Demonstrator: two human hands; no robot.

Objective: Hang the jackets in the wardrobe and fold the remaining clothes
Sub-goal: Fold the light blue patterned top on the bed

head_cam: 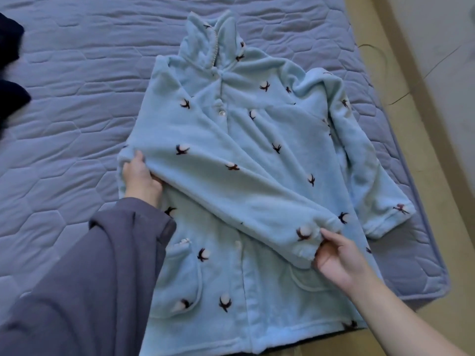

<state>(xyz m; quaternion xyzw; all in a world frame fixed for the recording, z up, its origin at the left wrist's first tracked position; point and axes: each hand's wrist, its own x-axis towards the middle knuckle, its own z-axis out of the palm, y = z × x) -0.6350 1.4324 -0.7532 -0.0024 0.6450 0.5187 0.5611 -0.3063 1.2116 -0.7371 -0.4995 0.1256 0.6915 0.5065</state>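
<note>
Folding is only starting: left hand (140, 176) and right hand (336, 260) fingers are pinching one sleeve (231, 181) of the pale-blue printed fleece top (257, 291) across its front on the quilted grey-blue bed (64, 73), other sleeve (372, 176) lying unfolded.

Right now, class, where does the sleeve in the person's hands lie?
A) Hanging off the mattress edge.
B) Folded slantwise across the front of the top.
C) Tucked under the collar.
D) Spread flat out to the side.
B: the sleeve crosses the front of the pale blue top, the right hand pinching its cuff, the left hand holding its fold.
</note>
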